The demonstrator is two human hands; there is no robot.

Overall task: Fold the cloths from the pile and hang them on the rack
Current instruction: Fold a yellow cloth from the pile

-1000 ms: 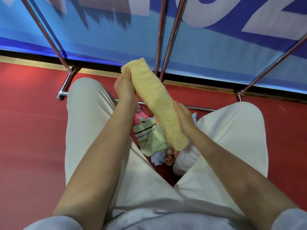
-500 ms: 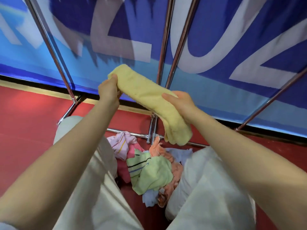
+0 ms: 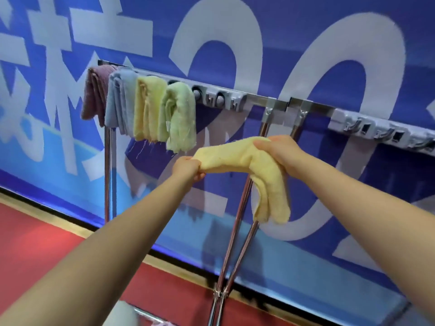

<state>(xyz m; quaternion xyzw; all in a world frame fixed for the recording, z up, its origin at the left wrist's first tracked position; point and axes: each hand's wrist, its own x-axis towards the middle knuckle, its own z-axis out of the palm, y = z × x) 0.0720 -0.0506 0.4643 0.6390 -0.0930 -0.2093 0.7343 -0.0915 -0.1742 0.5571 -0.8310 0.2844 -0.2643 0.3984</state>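
Observation:
A folded yellow cloth [image 3: 247, 161] hangs in the air between my two hands, just below the rack's rail. My left hand [image 3: 187, 169] grips its left end. My right hand [image 3: 279, 149] holds it near the middle, and the rest droops down past that hand. The rack [image 3: 280, 103] is a metal rail with grey hook blocks on chrome legs. Several folded cloths hang at its left end: a mauve cloth [image 3: 94, 95], a pale blue cloth [image 3: 120, 100], a yellow hung cloth [image 3: 147, 107] and a green cloth [image 3: 180, 118].
Bare grey hooks [image 3: 219, 100] sit just right of the green cloth, and more hook blocks [image 3: 381, 132] run off to the right. Chrome legs [image 3: 235, 231] stand under the rail. A blue banner wall [image 3: 341, 67] is behind; red floor [image 3: 35, 243] lies below.
The view has swung up from my lap and the cloth pile to the rack. Both hands have lifted the yellow cloth from knee height up to just below the rail.

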